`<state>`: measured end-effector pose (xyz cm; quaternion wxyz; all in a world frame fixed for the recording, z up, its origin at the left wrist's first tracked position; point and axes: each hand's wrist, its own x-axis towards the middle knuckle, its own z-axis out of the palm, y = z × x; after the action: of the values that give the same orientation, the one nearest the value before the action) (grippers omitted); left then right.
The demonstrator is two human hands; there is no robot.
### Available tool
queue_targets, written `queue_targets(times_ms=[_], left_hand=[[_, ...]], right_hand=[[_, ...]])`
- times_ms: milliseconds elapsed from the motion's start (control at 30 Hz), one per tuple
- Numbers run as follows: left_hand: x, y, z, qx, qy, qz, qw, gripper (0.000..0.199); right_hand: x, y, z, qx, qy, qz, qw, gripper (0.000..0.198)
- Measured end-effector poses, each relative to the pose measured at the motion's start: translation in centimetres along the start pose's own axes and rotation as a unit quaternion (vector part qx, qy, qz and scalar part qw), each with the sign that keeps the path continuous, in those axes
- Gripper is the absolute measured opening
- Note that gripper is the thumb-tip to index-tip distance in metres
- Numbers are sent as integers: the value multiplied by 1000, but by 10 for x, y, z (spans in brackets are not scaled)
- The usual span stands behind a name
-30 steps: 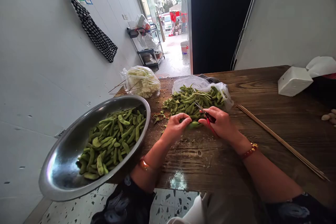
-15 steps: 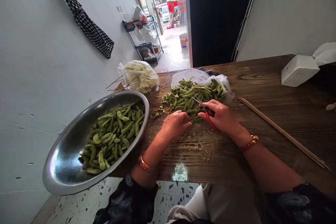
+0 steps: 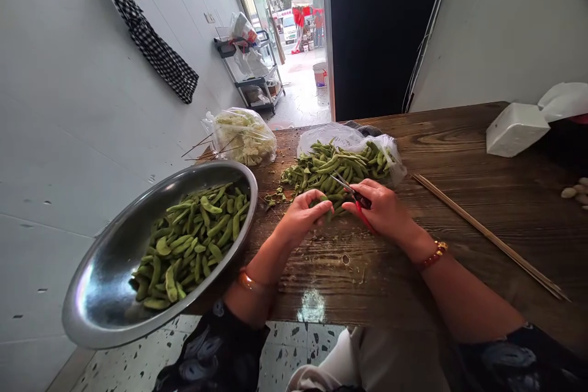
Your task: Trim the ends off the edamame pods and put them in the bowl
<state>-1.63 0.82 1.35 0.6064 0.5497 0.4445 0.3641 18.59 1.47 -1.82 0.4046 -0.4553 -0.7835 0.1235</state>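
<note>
My left hand [image 3: 304,215] is closed, with a green soybean pod [image 3: 324,201] pinched between thumb and fingers, mostly covered by them. Close beside it, my right hand [image 3: 377,207] grips a pair of scissors [image 3: 343,182] by red and black handles. The blades point up and left over a pile of soybean pods [image 3: 321,165], partly lying on a clear plastic bag [image 3: 331,133]. On my left, a tilted steel bowl [image 3: 110,260] holds many more pods [image 3: 197,233].
A bag of pale vegetable florets [image 3: 243,138] with thin sticks stands behind the bowl. Bamboo skewers [image 3: 487,233] lie across the right of the wooden table [image 3: 381,282]. Further right are a white box [image 3: 517,130] and pale round items [image 3: 576,191]. Leafy scraps [image 3: 275,197] lie beside the pile.
My left hand has turned and now pinches a pod that did not show in it before. The scissors remain in my right hand. The whole view has shifted slightly.
</note>
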Motion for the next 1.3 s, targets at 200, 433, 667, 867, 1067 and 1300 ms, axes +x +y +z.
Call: queue_targets(times_ms=[200, 433, 667, 867, 1067, 1300], left_hand=[[1, 0, 1, -146, -8, -45, 988, 38], [1, -1, 0, -181, -13, -44, 982, 32], [1, -3, 1, -198, -14, -21, 980, 30], [1, -4, 1, -181, 8, -25, 983, 35], [-1, -3, 4, -150, 27, -15, 988, 37], [0, -5, 5, -101, 43, 14, 994, 37]], right_hand=[[0, 0, 0, 6, -4, 3, 1000, 36], [-1, 2, 2, -7, -13, -3, 1000, 37], [-1, -2, 1, -3, -18, -5, 1000, 36], [-1, -5, 0, 4, -14, -1, 1000, 37], [-1, -6, 0, 6, -9, -8, 1000, 36], [-1, -7, 0, 17, -36, -16, 999, 34]])
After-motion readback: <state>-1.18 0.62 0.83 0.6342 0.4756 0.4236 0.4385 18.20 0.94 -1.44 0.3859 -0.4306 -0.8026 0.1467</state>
